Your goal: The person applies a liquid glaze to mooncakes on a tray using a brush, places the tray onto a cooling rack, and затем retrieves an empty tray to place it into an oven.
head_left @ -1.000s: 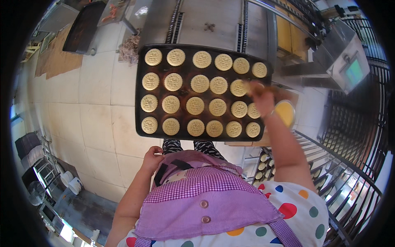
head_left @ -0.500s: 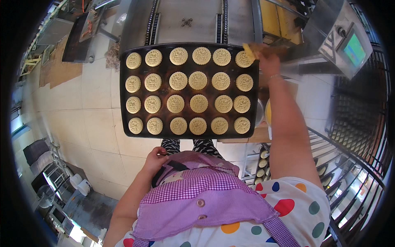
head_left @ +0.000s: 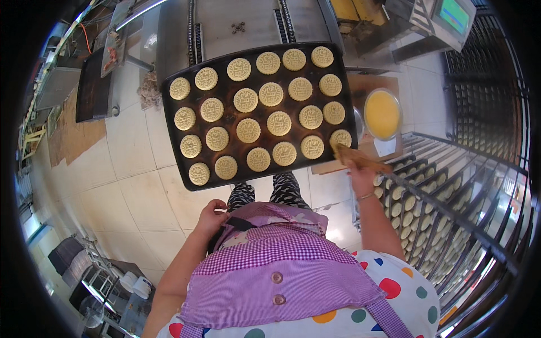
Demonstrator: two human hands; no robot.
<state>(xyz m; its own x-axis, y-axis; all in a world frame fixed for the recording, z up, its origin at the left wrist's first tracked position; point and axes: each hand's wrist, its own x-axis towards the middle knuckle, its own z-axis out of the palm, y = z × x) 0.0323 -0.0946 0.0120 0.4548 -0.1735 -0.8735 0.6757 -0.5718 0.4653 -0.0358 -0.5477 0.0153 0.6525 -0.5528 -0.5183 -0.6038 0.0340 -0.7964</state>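
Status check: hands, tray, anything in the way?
Right hand gripping wooden brush, bristles at near-right cake. Left hand loosely curled by apron. Tray bearing round cakes; bowl of yellow contents alongside. Nothing seen blocking brush.

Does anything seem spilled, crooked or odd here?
I see no clear spill. The round pastries sit in uneven rows on the dark tray, with some gaps tighter than others. On the floor at left, a brown sheet has a ragged edge, as if torn.

Wooden-handled brush (head_left: 369,161); metal tray (head_left: 230,119); matt cloth apron (head_left: 236,293).
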